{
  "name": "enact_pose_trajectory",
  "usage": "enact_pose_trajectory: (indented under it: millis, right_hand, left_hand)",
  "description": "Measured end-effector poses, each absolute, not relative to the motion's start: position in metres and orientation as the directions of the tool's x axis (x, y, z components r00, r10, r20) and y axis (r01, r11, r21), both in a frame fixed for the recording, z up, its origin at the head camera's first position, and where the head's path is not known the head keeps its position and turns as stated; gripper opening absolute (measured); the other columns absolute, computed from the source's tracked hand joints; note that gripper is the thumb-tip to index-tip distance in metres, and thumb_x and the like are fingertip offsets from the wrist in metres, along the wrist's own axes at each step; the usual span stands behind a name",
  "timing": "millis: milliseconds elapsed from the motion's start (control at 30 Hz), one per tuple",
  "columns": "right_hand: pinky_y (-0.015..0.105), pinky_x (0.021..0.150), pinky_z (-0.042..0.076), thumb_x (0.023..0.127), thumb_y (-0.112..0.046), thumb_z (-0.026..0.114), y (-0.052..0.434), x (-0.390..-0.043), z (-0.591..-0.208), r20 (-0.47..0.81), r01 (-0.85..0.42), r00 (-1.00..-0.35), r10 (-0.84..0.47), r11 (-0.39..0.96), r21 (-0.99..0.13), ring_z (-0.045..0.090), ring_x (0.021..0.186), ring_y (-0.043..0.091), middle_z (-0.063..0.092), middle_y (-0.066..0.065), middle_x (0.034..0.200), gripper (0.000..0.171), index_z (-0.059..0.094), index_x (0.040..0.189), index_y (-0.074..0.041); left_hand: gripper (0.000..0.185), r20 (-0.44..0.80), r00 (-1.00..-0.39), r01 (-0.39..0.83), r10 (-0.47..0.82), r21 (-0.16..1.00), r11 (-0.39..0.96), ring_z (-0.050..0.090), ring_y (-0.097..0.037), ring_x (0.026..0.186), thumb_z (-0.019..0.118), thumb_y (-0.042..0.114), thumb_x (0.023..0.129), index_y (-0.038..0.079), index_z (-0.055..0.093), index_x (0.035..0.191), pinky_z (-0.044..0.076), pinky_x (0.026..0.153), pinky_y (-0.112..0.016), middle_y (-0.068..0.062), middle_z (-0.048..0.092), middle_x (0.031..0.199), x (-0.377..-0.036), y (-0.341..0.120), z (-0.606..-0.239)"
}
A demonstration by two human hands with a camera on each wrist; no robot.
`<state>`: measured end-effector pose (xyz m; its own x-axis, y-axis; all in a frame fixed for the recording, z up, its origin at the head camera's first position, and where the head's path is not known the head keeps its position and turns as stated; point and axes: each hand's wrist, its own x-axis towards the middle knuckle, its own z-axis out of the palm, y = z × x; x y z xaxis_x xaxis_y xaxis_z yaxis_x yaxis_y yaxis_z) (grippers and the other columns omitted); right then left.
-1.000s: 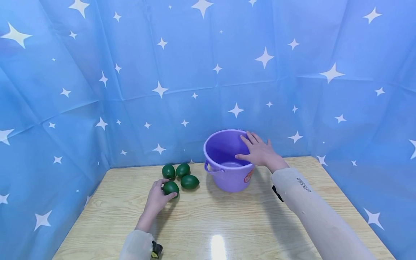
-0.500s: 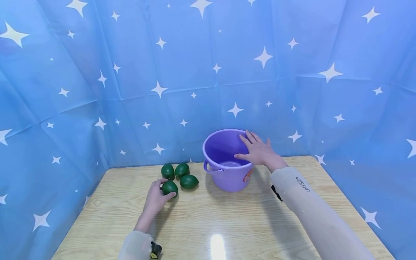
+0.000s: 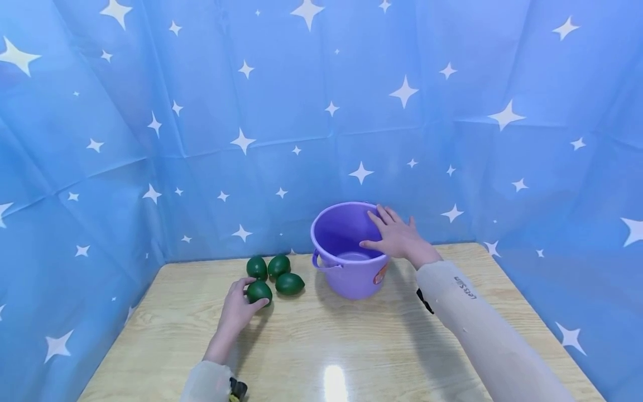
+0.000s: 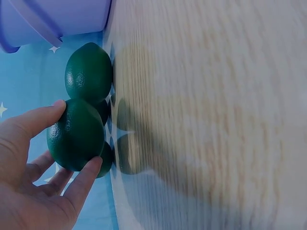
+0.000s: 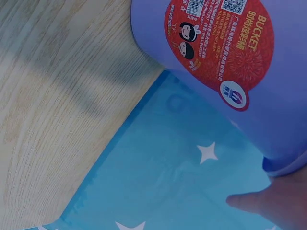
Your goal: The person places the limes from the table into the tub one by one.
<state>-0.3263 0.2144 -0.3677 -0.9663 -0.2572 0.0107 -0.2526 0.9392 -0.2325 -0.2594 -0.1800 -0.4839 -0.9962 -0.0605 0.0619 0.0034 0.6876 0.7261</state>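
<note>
- Nearest green fruit (image 3: pixel 259 291), dark and egg-shaped, on the wooden table (image 3: pixel 351 346) at the front of a cluster of four, left of the bucket
- Pinched between thumb and fingertips of the left hand (image 3: pixel 235 310), fingers curled round it, fruit resting on the tabletop
- Three more green fruits (image 3: pixel 275 266) just behind and beside it, packed close together
- Purple bucket (image 3: pixel 346 273) upright near the back edge, red label (image 5: pixel 218 40) on its side
- Right hand (image 3: pixel 397 237) laid on the bucket's rim, fingers straight, thumb over the inner edge
- Blue star-printed backdrop (image 3: pixel 321 111) round the table
</note>
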Motion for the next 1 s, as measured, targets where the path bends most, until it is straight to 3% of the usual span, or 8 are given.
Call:
enact_pose_trajectory:
  millis: [1000]
  right_hand:
    - [0.081, 0.113, 0.002, 0.094, -0.059, 0.056, 0.2139, -0.3259, -0.3674, 0.018, -0.254, -0.966, -0.257, 0.938, -0.236, 0.005, 0.155, 0.042, 0.006, 0.018, 0.168, 0.090, 0.017, 0.161, -0.014]
  left_hand:
    - [0.062, 0.084, -0.993, 0.012, -0.079, 0.756, 0.655, 0.052, -0.044, 0.126, 0.077, 0.019, 0.088, 0.001, 0.048, 0.139, 0.050, 0.100, -0.056, -0.025, 0.045, 0.144, -0.2569, -0.1814, -0.4800]
